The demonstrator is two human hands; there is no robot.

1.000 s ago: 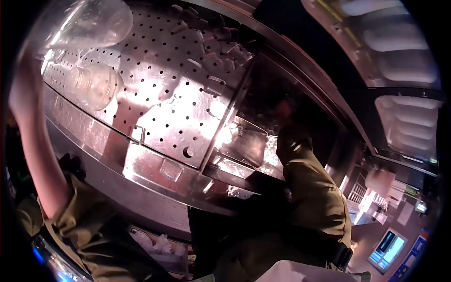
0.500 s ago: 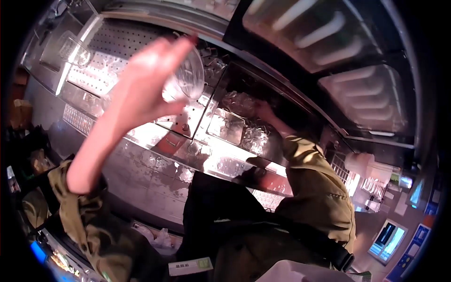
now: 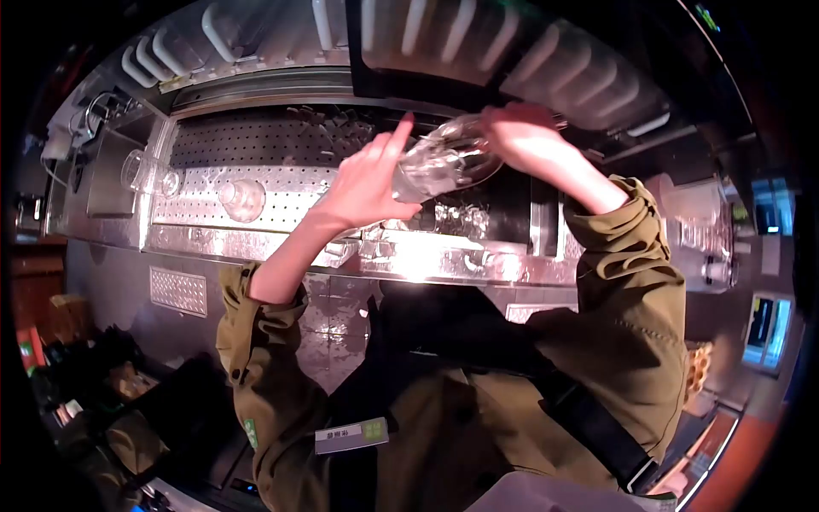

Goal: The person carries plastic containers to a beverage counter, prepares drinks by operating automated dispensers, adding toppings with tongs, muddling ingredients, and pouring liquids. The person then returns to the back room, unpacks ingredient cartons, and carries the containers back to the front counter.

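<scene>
Through the head camera, my only feed, I watched both bare hands meet over the metal table point(image 3: 546, 270). The left hand point(image 3: 363, 186) had its grip closed around a clear vessel point(image 3: 437, 166), the fingers stretched along the far side and the thumb on the near side. The vessel was held up off the table, tilted, with its wide end toward the right hand point(image 3: 529, 141). Glassy, shiny pieces showed through its wall, though I could not separate them cleanly from the reflections.

The right hand was up at that wide end, its fingers curled and blurred. I could not tell whether its grip was clenched on something or only resting against the rim.

Below the vessel, in a dark recess of the table, I saw a patch of glittering, ice-like pieces point(image 3: 465, 220). To the left ran a perforated metal panel point(image 3: 200, 154), strongly lit along its near part. A clear container point(image 3: 242, 200) sat on it, well apart from the hands, and a clear jug point(image 3: 149, 174) lay near the panel's left end. Along the back, I made out pale curved bars point(image 3: 461, 30) behind a dark frame. Olive-brown sleeves point(image 3: 631, 328) covered the person's arms, leaving the forearms partly bare.
</scene>
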